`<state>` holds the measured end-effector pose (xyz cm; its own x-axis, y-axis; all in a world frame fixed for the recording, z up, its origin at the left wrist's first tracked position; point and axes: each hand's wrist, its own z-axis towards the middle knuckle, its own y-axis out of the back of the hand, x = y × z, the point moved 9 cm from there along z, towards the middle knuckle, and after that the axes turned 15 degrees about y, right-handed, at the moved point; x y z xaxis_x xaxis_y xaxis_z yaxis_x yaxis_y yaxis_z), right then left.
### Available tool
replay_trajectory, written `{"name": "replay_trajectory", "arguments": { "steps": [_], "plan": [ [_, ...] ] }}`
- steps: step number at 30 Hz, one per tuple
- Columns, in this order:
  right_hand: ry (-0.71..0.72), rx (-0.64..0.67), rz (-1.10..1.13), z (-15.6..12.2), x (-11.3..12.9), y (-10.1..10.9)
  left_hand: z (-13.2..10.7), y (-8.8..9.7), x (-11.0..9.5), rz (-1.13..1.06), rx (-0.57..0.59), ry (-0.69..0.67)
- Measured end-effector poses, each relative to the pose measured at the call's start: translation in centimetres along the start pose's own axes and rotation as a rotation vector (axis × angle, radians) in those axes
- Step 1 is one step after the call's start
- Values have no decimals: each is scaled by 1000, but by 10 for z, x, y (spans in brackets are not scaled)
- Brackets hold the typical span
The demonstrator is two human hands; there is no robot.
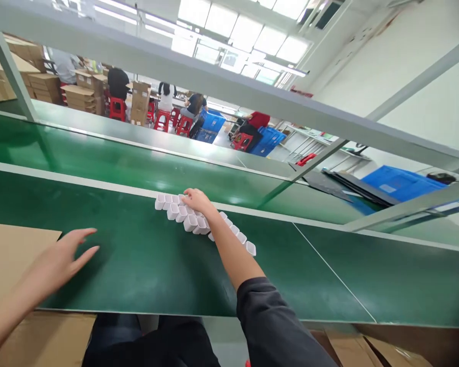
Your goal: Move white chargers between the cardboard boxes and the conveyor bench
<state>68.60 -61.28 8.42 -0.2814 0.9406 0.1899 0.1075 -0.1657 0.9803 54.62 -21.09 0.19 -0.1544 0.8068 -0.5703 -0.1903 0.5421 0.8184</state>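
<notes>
Several small white square cups [190,222] stand in staggered rows on the green work surface, against its pale far rail. My right hand [197,201] reaches over the back of the group, its fingers curled round one white cup among them. My right forearm covers some of the cups, and others show beyond it on the right. My left hand [67,255] hovers over the surface at the left, fingers apart and holding nothing. Close to it lies a flat sheet of brown cardboard [15,255].
The pale rail [99,184] runs along the far side of the green surface [145,275], with a white metal frame [229,84] above. Cardboard boxes [42,339] sit below the near edge. Beyond are blue crates [398,183], red stools [117,108] and several seated people.
</notes>
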Motion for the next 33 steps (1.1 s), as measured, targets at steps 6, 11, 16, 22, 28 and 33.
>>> {"name": "replay_trajectory", "arguments": {
  "steps": [6, 11, 16, 22, 28, 33],
  "plan": [
    [-74, 136, -53, 25, 5, -19, 76, -96, -183, -212, 222, -422],
    [-87, 205, -41, 32, 10, -19, 102, -156, -219, -275, 303, -468],
    [-54, 229, -28, 31, 22, -17, 111, -167, -211, -305, 311, -414],
    [2, 234, -31, 34, 45, -21, 110, -149, -193, -271, 264, -350],
    [87, 300, -37, 37, 88, -31, 82, -118, -165, -204, 188, -295],
    [93, 310, -84, 37, 115, -45, 64, -105, -156, -165, 108, -233]
  ]
}}
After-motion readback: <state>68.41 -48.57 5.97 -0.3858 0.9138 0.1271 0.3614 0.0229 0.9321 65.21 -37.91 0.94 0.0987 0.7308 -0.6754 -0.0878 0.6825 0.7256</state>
